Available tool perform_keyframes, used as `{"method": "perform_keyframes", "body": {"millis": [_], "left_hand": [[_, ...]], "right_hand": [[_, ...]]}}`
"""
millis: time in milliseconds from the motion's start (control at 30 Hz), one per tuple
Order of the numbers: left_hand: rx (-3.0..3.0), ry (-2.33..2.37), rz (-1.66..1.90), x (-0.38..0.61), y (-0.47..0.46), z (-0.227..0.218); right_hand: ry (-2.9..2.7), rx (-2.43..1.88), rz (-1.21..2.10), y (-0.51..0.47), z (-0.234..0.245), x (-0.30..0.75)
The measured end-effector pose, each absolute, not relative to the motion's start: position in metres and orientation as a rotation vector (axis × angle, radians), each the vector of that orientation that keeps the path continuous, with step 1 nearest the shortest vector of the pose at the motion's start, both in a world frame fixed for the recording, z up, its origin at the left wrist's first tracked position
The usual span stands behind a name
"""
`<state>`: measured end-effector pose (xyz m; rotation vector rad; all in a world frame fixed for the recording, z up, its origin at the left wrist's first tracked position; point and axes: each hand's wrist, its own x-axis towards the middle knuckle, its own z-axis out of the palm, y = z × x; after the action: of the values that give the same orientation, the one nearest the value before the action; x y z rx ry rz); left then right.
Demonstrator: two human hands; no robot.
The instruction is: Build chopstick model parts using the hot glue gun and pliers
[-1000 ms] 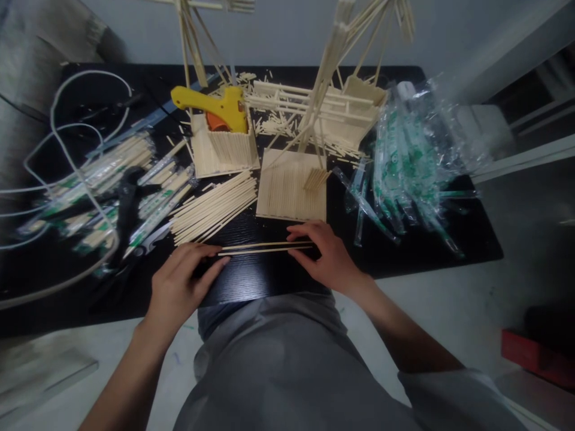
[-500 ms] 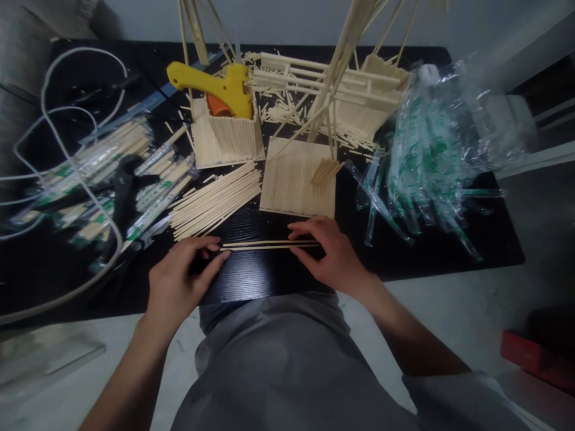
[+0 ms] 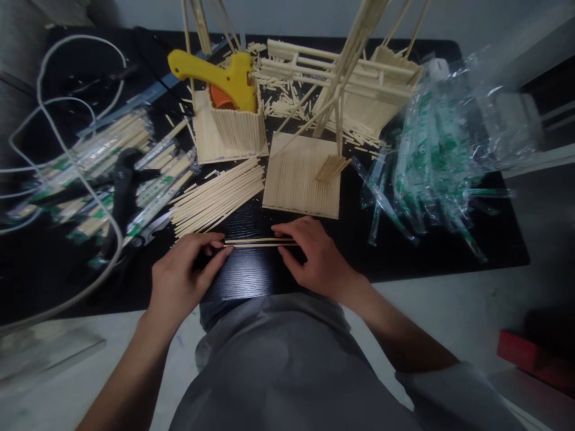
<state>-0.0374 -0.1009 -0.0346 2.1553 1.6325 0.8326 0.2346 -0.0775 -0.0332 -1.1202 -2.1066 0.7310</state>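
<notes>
Two thin wooden sticks [image 3: 254,243] lie side by side, nearly parallel to the table's front edge. At their left ends, my left hand [image 3: 186,266] has thumb and forefinger closed about the tips. My right hand [image 3: 312,254] grips them farther right, thumb on the near side and fingers on the far side; it hides their right ends. Just beyond the hands are a loose bundle of wooden sticks [image 3: 220,197] and a square panel of glued sticks [image 3: 291,185] with a small stick piece [image 3: 332,169] on it.
A yellow glue gun [image 3: 220,78] rests in a stick-built box [image 3: 238,134]. Behind the panel stands a tall stick structure [image 3: 345,66] among scattered offcuts. Clear plastic wrappers [image 3: 426,155] pile up at right. Packaged sticks [image 3: 162,191], black-handled pliers [image 3: 123,185] and a white cable [image 3: 85,179] occupy the left.
My right hand has slid left along the two sticks, closer to my left hand. The left hand stays at their left ends. The view has shifted slightly.
</notes>
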Motion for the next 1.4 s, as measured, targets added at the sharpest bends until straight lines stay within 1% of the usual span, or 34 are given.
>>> {"method": "perform_keyframes", "body": {"millis": [200,500,1400], "left_hand": [[2.201,1.564,0.826,-0.037,-0.098,-0.034],[2.195,1.597,0.854,-0.036,-0.098,-0.035],[2.239,1.552,0.860,-0.039,-0.100,-0.037]], "right_hand": [[-2.055,-1.113,0.729,-0.078,-0.037,0.228],[-2.106,-1.162,0.773,-0.076,-0.033,0.226],[-2.075,-1.104,0.715,-0.076,-0.040,0.214]]}}
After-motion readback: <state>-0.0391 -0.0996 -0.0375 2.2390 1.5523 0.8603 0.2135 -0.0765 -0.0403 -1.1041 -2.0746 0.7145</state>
